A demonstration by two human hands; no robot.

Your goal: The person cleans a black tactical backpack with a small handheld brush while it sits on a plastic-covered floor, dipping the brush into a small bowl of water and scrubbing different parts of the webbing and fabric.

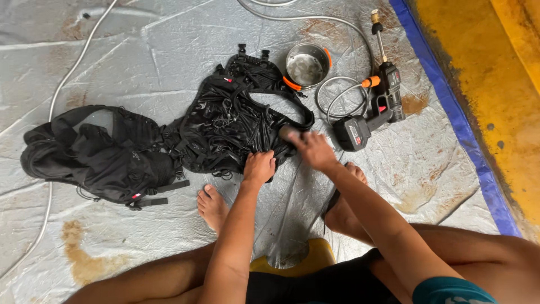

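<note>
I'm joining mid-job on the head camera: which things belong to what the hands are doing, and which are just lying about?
In hand:
- black strapped backpack harness, pinned by the left hand
- small blurred object, perhaps a brush, in the right hand

Lying about:
- second black backpack
- round metal bowl with orange rim
- black cordless spray gun
- grey hose
- grey tarpaulin

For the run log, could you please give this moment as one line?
left hand: pressing down black backpack | right hand: on backpack edge, holding blurred object | surface: grey tarp | nearby: metal pot, spray gun
</note>
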